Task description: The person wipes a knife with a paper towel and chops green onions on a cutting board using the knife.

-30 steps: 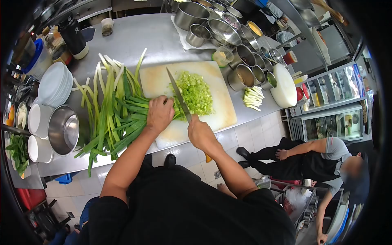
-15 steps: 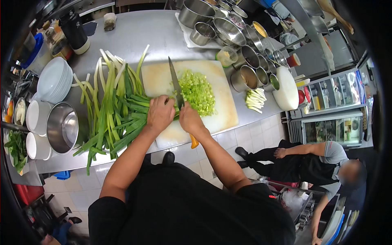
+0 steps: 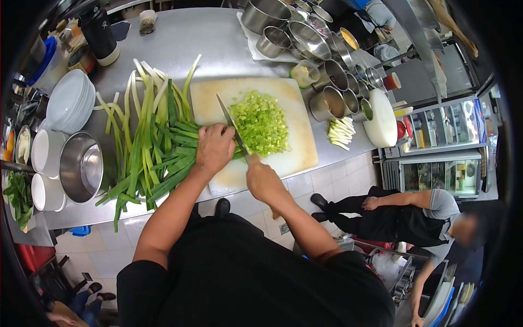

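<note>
My right hand (image 3: 265, 181) is closed round the handle of a kitchen knife (image 3: 226, 113), its blade slanting up and left across the cutting board (image 3: 303, 144). Just left of the blade, my left hand (image 3: 215, 147) presses down with curled fingers on the green ends of a bunch of green onions (image 3: 144, 131). Their white ends point toward the back of the counter. Right of the knife lies a heap of chopped green onion (image 3: 262, 124).
At left stand a steel bowl (image 3: 81, 168), white bowls (image 3: 48, 152) and stacked plates (image 3: 71, 102). Steel pots (image 3: 327, 102), cut pale sticks (image 3: 341, 134) and a large white radish-like vegetable (image 3: 381, 119) are at right. A co-worker (image 3: 406, 215) stands beyond the counter's right side.
The knife has tilted further left and its handle has swung to the right, with my right hand lower and further right. My left hand stays on the green onions.
</note>
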Action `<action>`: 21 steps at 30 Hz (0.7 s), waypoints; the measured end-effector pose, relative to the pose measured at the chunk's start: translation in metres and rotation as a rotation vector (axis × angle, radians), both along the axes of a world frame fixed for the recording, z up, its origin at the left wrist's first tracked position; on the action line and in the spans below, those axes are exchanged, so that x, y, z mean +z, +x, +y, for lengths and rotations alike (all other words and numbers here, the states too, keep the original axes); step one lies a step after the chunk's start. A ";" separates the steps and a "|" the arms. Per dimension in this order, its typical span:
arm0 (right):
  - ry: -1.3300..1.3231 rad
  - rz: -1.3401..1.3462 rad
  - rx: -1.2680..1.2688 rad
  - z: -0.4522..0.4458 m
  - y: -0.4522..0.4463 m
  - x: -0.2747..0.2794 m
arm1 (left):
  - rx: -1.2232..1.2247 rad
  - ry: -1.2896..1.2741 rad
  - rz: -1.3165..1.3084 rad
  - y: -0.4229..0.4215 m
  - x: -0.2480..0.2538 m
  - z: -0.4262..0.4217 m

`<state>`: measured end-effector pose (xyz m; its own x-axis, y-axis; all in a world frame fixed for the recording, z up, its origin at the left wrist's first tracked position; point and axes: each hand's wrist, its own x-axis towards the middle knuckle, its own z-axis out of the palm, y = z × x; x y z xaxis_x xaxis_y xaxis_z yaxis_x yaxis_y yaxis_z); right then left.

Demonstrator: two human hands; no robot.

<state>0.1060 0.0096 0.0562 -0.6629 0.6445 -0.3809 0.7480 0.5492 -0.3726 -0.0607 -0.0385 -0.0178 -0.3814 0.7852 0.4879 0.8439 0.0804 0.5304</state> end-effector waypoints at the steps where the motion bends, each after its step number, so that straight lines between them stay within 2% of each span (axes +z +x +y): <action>1: 0.038 0.031 -0.014 0.005 -0.010 -0.029 | 0.001 0.005 0.000 0.001 0.000 0.000; 2: 0.078 0.066 -0.028 0.011 -0.019 -0.042 | 0.003 0.012 0.005 0.000 0.001 0.002; 9: 0.001 0.161 -0.121 0.026 -0.033 -0.018 | -0.002 0.091 -0.015 -0.004 -0.011 0.002; 12: 0.018 0.138 -0.104 0.014 -0.014 0.018 | -0.007 0.146 -0.020 -0.002 -0.006 0.000; 17: -0.054 -0.082 0.000 -0.006 0.002 0.058 | -0.020 0.027 0.010 -0.004 -0.001 -0.003; 21: -0.038 -0.066 -0.045 -0.007 -0.016 0.011 | -0.021 0.002 -0.014 -0.005 -0.005 0.000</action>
<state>0.0898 0.0029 0.0669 -0.6062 0.6570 -0.4481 0.7953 0.5009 -0.3415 -0.0656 -0.0389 -0.0227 -0.3720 0.7919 0.4843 0.8380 0.0620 0.5422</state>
